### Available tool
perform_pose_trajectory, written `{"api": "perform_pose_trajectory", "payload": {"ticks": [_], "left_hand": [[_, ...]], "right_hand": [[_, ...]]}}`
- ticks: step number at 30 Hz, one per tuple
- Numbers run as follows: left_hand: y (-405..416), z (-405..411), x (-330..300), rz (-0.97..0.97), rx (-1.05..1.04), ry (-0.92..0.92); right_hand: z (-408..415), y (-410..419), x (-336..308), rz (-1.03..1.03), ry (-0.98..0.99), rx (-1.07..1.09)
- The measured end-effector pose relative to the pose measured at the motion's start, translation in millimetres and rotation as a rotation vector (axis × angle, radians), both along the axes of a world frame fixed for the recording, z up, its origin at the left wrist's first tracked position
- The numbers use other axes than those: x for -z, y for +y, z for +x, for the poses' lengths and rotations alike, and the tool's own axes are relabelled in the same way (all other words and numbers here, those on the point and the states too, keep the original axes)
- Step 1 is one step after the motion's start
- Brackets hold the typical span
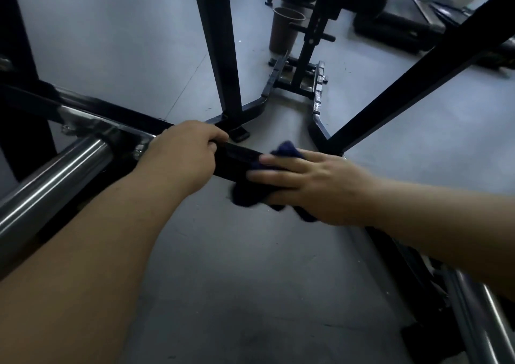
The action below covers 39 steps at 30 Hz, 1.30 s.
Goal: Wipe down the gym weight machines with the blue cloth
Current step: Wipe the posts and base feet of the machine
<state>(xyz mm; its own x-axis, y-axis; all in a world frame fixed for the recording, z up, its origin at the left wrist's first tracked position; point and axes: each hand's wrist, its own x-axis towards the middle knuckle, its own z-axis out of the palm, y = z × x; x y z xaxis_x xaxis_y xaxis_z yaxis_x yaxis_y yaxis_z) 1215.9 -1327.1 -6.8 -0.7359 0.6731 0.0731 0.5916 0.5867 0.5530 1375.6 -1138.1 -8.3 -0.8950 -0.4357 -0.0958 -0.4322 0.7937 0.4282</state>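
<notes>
A black flat arm of the weight machine runs across the middle of the view. My left hand grips this arm from above, fingers curled over its far edge. My right hand presses the dark blue cloth against the arm's right end, fingers fairly straight on top and the thumb under the cloth. The cloth bunches out above and below the hand. A chrome bar joins the arm at the left.
Black frame posts rise from the grey floor ahead, and a slanted black beam crosses at the right. A brown cup-shaped bin and a padded bench base stand beyond. Rails lie low at the right.
</notes>
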Motion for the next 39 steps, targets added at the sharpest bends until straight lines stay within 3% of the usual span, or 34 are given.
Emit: {"api": "perform_pose_trajectory", "payload": {"ticks": [3,9,12,16,22,24,29,34,36,39], "left_hand": [[0,-5,-2,0.022,-0.046,-0.053],[-16,-19,0,0.014,-0.11,-0.039],[-16,-24,1,0.011,-0.124,-0.069],[-19,-36,-1,0.018,-0.176,-0.063],[-39,-52,3,-0.069,-0.199,0.022],[-41,-51,1,-0.075,-0.194,0.05],[-40,-56,-14,-0.238,-0.137,0.046],[-84,-94,-28,-0.485,0.17,0.136],[-115,-106,-26,-0.472,0.136,0.14],[-143,-106,-22,-0.357,-0.041,-0.011]], "right_hand": [[-20,-30,13,-0.255,0.086,0.242],[56,-18,17,-0.47,0.226,0.571],[8,-47,13,-0.551,0.255,0.659],[-74,-74,15,-0.538,0.173,0.563],[-7,-29,32,0.086,0.102,0.148],[-20,-25,30,0.142,0.105,0.096],[-104,-80,37,-0.004,0.194,0.1],[-79,-60,16,0.023,0.169,-0.087],[-76,-58,1,-0.099,0.117,0.02],[-108,-95,-21,-0.487,0.169,0.277]]}}
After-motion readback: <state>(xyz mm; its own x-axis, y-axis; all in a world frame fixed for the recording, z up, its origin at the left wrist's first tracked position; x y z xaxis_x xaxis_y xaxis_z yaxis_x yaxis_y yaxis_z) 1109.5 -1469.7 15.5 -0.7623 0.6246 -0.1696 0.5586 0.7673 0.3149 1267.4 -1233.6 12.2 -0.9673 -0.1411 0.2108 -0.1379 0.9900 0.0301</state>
